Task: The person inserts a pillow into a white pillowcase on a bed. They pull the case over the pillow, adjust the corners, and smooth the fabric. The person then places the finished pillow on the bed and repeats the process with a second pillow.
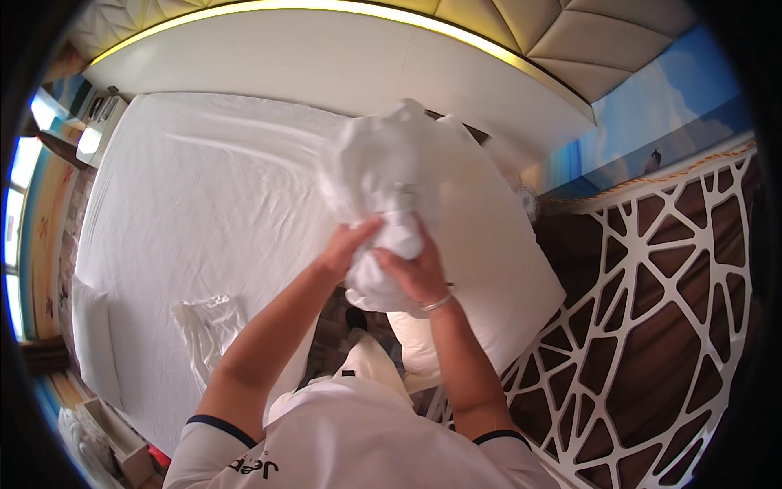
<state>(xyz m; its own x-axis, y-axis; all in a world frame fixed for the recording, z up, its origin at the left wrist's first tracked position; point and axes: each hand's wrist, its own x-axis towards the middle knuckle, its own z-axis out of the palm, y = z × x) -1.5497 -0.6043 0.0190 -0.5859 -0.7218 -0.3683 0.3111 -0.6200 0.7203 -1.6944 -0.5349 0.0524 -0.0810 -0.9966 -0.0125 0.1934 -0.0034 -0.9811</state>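
Both of my hands grip a bunched white cloth (382, 150), which is blurred and spreads out beyond my fingers. My left hand (348, 247) pinches its left side, thumb toward the middle. Lower on the right, my right hand (418, 266) clutches the gathered part, with a bracelet on that wrist. Under and around the cloth lie white-sheeted beds: a left bed surface (201, 202) with a wrinkled sheet and a right bed surface (489, 244). Left of my left forearm rests a crumpled white cloth (211, 330). A cream pillow (415, 348) sits beneath my right forearm.
A white pillow (98, 342) lies at the left bed's edge. Beyond the beds runs a pale headboard panel (275, 55). A white lattice screen (629, 330) stands at right. At far left is a bedside table (101, 131) with a telephone. Dark flooring (327, 342) shows between the beds.
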